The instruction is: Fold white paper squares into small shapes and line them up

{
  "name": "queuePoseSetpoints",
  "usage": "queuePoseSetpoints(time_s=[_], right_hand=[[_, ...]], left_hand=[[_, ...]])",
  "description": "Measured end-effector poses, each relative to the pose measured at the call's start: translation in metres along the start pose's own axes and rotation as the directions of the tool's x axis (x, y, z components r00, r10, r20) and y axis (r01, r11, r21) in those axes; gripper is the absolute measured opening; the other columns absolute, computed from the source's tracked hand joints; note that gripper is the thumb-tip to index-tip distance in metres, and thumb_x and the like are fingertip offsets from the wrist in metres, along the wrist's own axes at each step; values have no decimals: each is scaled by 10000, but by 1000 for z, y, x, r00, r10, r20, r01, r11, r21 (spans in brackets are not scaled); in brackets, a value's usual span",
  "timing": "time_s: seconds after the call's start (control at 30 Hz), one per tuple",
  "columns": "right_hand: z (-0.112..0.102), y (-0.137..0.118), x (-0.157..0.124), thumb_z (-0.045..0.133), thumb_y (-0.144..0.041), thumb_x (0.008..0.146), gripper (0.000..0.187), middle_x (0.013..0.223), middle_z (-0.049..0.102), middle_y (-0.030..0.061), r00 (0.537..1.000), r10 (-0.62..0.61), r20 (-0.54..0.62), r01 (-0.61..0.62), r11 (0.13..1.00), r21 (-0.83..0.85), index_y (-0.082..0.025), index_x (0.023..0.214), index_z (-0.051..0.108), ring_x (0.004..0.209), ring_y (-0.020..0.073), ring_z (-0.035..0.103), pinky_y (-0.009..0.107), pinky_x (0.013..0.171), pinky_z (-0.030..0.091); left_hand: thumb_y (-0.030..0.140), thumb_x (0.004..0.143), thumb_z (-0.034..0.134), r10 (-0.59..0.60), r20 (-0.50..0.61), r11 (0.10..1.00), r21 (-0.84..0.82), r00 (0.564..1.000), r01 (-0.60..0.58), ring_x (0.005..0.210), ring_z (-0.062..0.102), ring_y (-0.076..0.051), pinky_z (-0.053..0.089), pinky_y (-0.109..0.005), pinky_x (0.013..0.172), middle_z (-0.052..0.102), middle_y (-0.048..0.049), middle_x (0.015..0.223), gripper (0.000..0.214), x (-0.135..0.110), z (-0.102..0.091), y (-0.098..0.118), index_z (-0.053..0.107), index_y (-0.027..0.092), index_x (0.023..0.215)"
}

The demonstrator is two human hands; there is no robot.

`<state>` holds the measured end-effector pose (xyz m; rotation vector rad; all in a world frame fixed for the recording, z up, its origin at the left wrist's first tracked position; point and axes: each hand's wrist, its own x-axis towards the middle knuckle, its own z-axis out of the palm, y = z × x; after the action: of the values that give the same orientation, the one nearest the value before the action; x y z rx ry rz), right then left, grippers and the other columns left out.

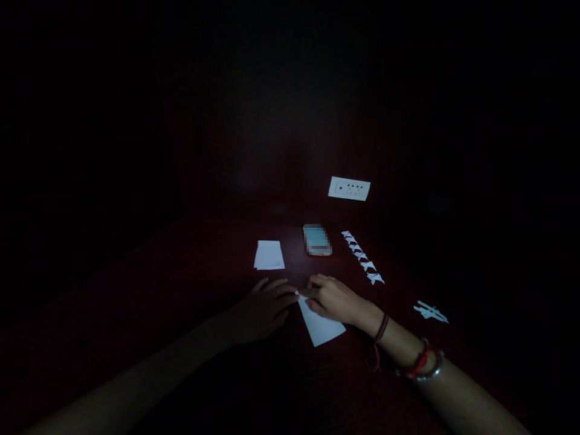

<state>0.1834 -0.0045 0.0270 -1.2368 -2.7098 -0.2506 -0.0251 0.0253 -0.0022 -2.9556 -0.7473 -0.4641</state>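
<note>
A white sheet of paper (322,329) lies slanted on the dark table, its narrow end pointing away from me. My right hand (334,300) rests over its upper part with bent fingers, gripping it near the far tip and hiding some of it. From the other side, my left hand (265,308) lies low over the table with its fingers stretched and apart. One left fingertip meets the paper's far corner, close to the right fingertips. Whether that corner is folded is too dim to tell.
Beyond my left hand is a small stack of white paper (269,255). A phone (317,240) lies to its right, then a row of folded paper pieces (362,257). Paper strips (430,311) lie far right. A socket panel (349,188) is on the back wall.
</note>
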Motion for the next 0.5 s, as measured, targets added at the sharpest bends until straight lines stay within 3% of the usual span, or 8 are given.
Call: queuePoseSetpoints(time_s=[0.27,0.5], right_hand=[[-8,-4,-5,355,-288,818,277,849,501,63,1000,11,23,-9,995,-101,-163,933,573,802,178,453,315,723,360],[-16,-9,-30,353,-301,818,279,840,507,63,998,54,32,-50,992,-115,-149,843,587,795,171,460,321,739,354]], left_hand=[[188,791,398,-15,-6,1000,-4,1000,15,1082,362,-180,150,-410,948,450,4,1165,354,3,-5,7,410,265,1136],[181,788,401,-23,-39,1000,8,999,24,1058,377,-193,159,-420,933,456,-3,1157,326,4,-4,12,437,258,1102]])
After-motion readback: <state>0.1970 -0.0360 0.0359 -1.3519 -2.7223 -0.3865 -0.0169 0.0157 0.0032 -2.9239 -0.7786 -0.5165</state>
